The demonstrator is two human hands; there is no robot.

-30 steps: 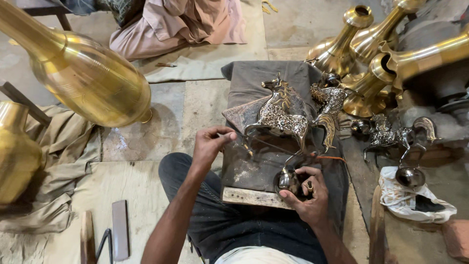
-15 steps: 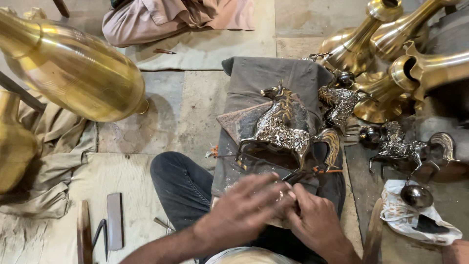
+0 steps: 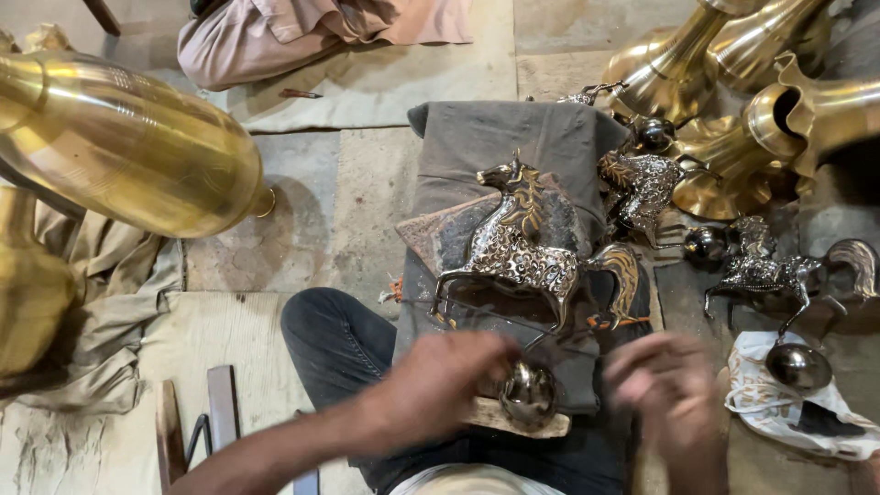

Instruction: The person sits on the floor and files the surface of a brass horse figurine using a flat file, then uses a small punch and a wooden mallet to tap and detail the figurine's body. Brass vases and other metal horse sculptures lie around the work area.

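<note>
A silver and gold metal horse figure (image 3: pixel 513 247) lies on a grey cloth (image 3: pixel 513 137) over my lap. Below it a small shiny metal ball (image 3: pixel 527 394) rests on a wooden block (image 3: pixel 550 425). My left hand (image 3: pixel 440 385) is blurred and touches the ball's left side with curled fingers; its grip is unclear. My right hand (image 3: pixel 669 394), also blurred, hovers to the right of the ball, apart from it, with nothing visible in it. A thin tool with an orange tip (image 3: pixel 600 321) lies on the cloth beneath the horse.
Large brass vases lie at the left (image 3: pixel 128 147) and upper right (image 3: pixel 733 101). More metal horses (image 3: pixel 642 183) (image 3: pixel 770 270) and dark balls (image 3: pixel 797 365) sit at the right on a white cloth (image 3: pixel 807 422). Another person's clothed legs (image 3: pixel 312 32) are at the top. Flat tools (image 3: pixel 220 412) lie lower left.
My left hand came down from the horse to the ball. My right hand has drawn away from the ball to the right. The view shifted slightly.
</note>
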